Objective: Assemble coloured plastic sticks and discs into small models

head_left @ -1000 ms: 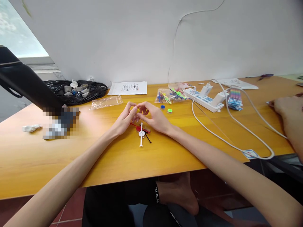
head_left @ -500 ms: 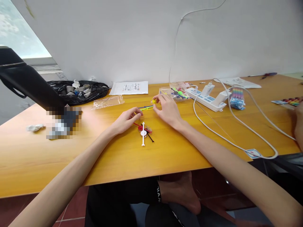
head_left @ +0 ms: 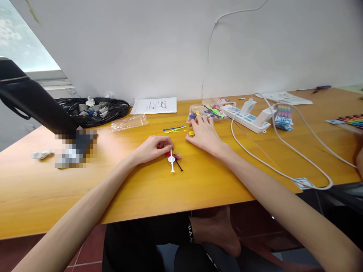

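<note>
My left hand (head_left: 154, 148) is closed, its thumb and fingertips pinching the top end of a white arrow-shaped spinner (head_left: 171, 160) with a round hub. Beneath and beside that spinner lie a red piece (head_left: 177, 155) and a black pointer (head_left: 179, 165), partly covered. My right hand (head_left: 206, 135) has its fingers apart on the table, with a round yellow piece (head_left: 191, 133) between thumb and fingers, resting on the wood. Behind, between both hands, lie a blue pointer (head_left: 170, 129) and a yellow-green pointer (head_left: 177, 130).
Beyond my right hand is a clear bag of coloured pieces (head_left: 195, 111). A power strip (head_left: 249, 121) with white cables stands to the right. A black bag (head_left: 116, 109), a clear wrapper (head_left: 129, 123) and a white packet (head_left: 154, 105) lie at the back left.
The yellow piece has gone from my right fingers down onto the table, and those fingers have spread. My left hand has come nearer and closed at the white spinner's tip.
</note>
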`<action>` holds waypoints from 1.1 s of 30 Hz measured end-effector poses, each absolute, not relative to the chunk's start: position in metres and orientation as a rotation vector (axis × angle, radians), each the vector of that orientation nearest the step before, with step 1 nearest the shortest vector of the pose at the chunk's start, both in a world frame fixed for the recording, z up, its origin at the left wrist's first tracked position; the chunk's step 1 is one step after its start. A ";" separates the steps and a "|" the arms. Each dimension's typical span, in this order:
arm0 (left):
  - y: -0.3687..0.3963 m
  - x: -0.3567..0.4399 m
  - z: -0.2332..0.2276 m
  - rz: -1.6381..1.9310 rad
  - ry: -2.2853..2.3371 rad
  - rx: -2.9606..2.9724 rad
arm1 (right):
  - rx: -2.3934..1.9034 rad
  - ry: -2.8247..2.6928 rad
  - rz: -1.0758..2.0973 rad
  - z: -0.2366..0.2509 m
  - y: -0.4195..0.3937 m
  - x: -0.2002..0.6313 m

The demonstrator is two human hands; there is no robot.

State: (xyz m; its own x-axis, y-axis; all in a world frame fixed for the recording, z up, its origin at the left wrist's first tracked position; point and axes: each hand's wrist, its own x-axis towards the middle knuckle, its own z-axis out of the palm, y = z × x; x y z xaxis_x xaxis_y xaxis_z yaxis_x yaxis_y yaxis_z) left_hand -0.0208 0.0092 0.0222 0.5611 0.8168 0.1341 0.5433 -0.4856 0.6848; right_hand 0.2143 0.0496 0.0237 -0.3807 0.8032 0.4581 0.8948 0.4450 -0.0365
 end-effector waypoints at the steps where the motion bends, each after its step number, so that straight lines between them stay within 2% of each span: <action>1: 0.009 -0.021 0.022 0.611 1.092 2.201 | -1.382 -2.277 -0.231 0.024 0.050 0.212; 8: 0.015 -0.023 0.016 0.733 1.052 2.167 | -0.976 -2.303 0.432 0.013 0.042 0.186; 14: 0.022 -0.026 0.010 0.878 1.065 2.091 | -0.947 -2.246 0.797 0.012 0.037 0.180; 22: 0.025 -0.026 0.012 1.087 1.057 1.816 | -0.911 -2.225 0.945 0.019 0.034 0.182; 29: 0.032 -0.035 0.014 1.605 1.248 1.680 | -0.861 -2.120 0.897 0.012 0.033 0.177; 33: 0.033 -0.041 0.017 1.718 1.341 1.595 | -0.809 -2.085 0.934 0.010 0.034 0.177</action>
State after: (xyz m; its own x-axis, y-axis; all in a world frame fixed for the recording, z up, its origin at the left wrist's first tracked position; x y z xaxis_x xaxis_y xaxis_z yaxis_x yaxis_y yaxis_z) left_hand -0.0414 0.0334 0.0166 -0.2401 0.8298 0.5037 0.2874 -0.4349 0.8534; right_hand 0.1767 0.0339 0.0098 -0.5579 0.7570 0.3403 0.2499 0.5442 -0.8009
